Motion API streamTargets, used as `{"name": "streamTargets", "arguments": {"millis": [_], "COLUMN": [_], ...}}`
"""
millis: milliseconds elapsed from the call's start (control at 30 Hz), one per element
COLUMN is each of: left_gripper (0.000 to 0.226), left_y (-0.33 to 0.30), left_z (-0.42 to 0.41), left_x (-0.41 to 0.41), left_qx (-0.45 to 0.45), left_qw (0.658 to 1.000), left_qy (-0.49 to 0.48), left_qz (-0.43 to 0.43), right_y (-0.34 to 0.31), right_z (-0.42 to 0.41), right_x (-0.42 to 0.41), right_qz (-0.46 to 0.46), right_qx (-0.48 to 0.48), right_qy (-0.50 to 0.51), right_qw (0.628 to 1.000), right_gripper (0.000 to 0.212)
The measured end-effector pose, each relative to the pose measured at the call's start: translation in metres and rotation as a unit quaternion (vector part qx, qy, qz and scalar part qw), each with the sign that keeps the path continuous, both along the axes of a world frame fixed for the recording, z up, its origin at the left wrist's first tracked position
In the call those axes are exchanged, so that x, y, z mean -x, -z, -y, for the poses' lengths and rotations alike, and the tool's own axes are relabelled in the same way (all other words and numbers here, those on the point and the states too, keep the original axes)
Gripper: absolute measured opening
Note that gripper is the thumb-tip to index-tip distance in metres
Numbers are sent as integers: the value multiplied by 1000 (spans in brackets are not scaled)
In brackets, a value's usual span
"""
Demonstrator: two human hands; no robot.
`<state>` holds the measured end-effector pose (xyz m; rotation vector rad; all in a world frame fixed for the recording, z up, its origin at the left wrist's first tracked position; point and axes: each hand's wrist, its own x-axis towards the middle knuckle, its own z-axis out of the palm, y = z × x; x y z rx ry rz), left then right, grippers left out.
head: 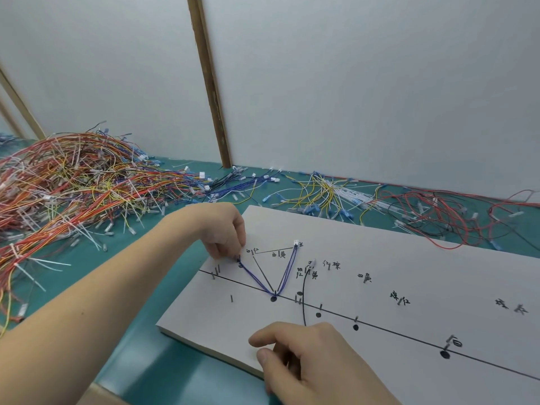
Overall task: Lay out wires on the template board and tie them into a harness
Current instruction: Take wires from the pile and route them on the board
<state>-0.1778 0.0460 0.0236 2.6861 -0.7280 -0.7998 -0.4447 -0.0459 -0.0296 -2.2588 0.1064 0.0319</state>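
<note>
Green surface (175,372) held a board (409,258) with handwritten Chinese labels; left hand (225,229) pinched a blue wire (257,277), right hand (309,361) fingers curled on a black wire (303,302).

A teal worktop (152,290) meets plain white wall panels (365,83) at twelve o'clock. A wooden strip (209,83) runs between panels; another (20,103) slants at ten o'clock.

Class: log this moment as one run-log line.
left hand: pinches blue wire end at pin | right hand: holds black wire | template board: blue V laid
</note>
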Motion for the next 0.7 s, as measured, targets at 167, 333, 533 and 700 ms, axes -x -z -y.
{"name": "streamTargets", "arguments": {"millis": [167,333,533,700], "left_gripper": [10,15,14,11], "left_y": [6,11,-5,-13], "left_z": [-2,-8,4,59], "left_x": [9,10,5,-9], "left_qx": [-33,5,13,110], "left_qw": [977,981,984,973], "left_qy": [112,112,111,95], "left_qz": [180,160,138,181], "right_y": [2,1,-4,-7], "right_z": [0,1,6,15], "right_x": [-1,-1,-2,-6], "right_qz": [5,1,11,48], "right_qx": [-9,-33,-140,-212], "right_qy": [0,6,22,62], "right_qw": [1000,999,990,974], "right_gripper": [27,24,19,22]}}
